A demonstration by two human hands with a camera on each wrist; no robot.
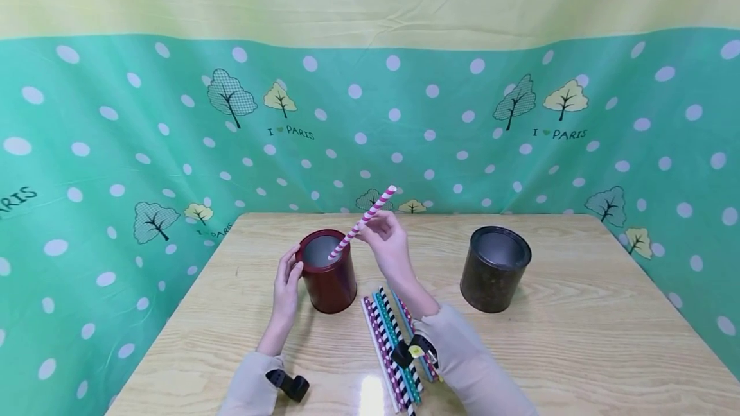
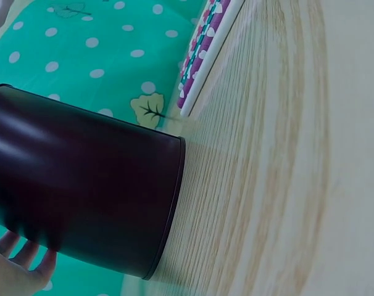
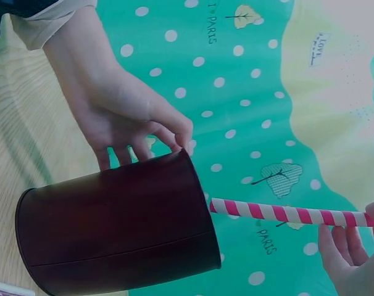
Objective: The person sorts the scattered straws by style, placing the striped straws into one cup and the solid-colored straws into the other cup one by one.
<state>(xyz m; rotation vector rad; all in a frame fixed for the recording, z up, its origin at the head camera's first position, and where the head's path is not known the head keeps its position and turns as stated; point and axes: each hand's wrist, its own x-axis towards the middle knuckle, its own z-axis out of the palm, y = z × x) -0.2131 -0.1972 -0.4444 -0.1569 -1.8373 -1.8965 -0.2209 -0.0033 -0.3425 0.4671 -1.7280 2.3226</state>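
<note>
My left hand (image 1: 286, 284) holds a dark red round can (image 1: 331, 284) by its left side. In the right wrist view the thumb of that hand (image 3: 128, 111) lies at the rim and its fingers rest along the wall. The can stands upright with its mouth uncovered. Between thumb and fingers my right hand (image 1: 388, 246) pinches a pink-and-white striped paper straw (image 1: 363, 222). It slants down to the left, its lower end over the can's mouth. From the right wrist view, that end (image 3: 221, 206) sits just outside the rim.
Several patterned paper straws (image 1: 386, 345) lie side by side on the wooden table (image 1: 578, 339), partly under my right forearm. To the right stands a dark brown can (image 1: 496, 275) with an uncovered top. A green dotted cloth (image 1: 393, 133) hangs around the table.
</note>
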